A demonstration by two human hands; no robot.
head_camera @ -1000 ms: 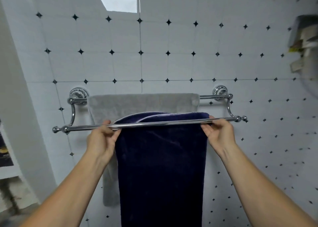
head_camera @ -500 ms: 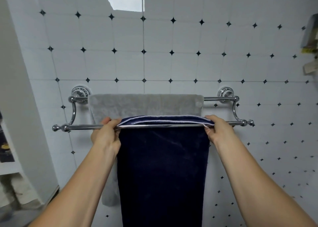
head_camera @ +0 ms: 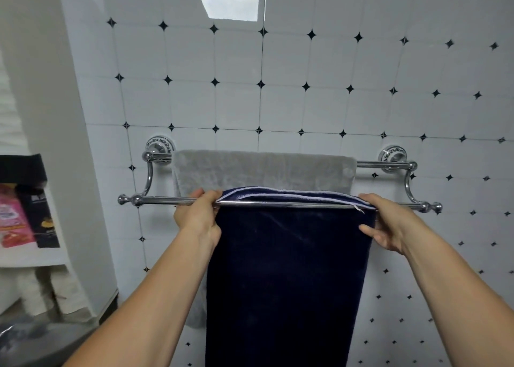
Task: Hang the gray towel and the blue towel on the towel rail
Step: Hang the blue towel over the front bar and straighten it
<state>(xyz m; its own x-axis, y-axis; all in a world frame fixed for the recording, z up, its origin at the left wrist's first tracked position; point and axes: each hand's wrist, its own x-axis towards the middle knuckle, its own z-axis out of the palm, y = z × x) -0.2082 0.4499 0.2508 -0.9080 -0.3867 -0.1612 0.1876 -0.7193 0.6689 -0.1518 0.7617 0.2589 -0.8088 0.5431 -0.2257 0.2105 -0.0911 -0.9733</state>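
A chrome double towel rail (head_camera: pixel 155 199) is fixed to the tiled wall. The gray towel (head_camera: pixel 261 170) hangs over its rear bar. The dark blue towel (head_camera: pixel 286 277) drapes over the front bar and hangs straight down, its pale hem showing along the top. My left hand (head_camera: pixel 199 217) grips the blue towel's top left corner at the bar. My right hand (head_camera: pixel 389 223) holds the top right corner, fingers curled round the towel's edge. The lower part of the gray towel is hidden behind the blue one.
A white wall edge stands at the left, with a shelf (head_camera: pixel 33 258) holding a pink packet (head_camera: pixel 12 216) and a black box (head_camera: pixel 41 216). White wall tiles with black diamonds surround the rail. A gray rounded object (head_camera: pixel 30 341) sits at the bottom left.
The blue towel's folded top has been drawn flatter and wider along the front bar. Both hands stay at its corners, the right one slightly lower on the edge. My view has shifted right.
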